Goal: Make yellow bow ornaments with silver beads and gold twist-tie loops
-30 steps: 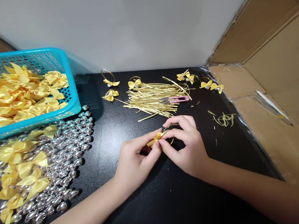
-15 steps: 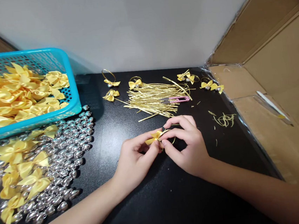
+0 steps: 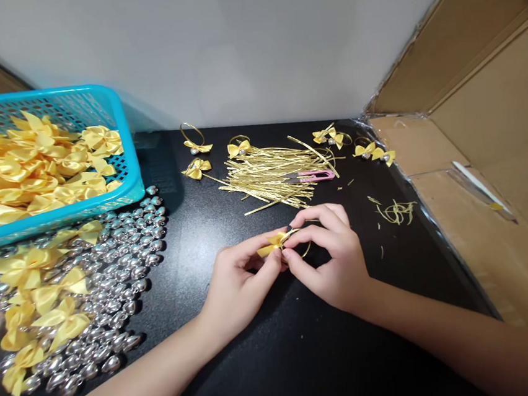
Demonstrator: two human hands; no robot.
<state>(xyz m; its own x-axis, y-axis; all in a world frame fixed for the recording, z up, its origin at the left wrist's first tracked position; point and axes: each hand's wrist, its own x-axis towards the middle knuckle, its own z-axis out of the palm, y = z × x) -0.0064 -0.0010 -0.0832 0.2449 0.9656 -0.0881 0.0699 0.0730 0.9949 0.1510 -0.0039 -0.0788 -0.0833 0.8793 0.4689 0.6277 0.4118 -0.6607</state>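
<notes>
Over the middle of the black table, my left hand (image 3: 245, 271) pinches a yellow satin bow (image 3: 273, 244) between thumb and forefinger. My right hand (image 3: 328, 254) is closed at the bow's right side, thumb and forefinger pinching the gold twist tie (image 3: 307, 250) close to the bow. The tie curves out in a loop beneath my right fingers. Fingertips of both hands nearly meet, so the point where tie and bow join is mostly hidden. Just beyond my hands lies a pile of gold twist ties (image 3: 271, 175), with pink-handled thread snips (image 3: 315, 175) on top.
A blue basket (image 3: 131, 154) of yellow bows stands at the left. In front of it spread silver beads (image 3: 124, 255) with several loose bows (image 3: 61, 317) on them. Bows on looped ties (image 3: 196, 147) line the back. Tie scraps (image 3: 398, 211) and tweezers (image 3: 482, 189) lie right.
My right thumb and forefinger have shifted slightly left, closer to the bow, and the tie's loop has moved a little. My left hand keeps its pinch on the bow.
</notes>
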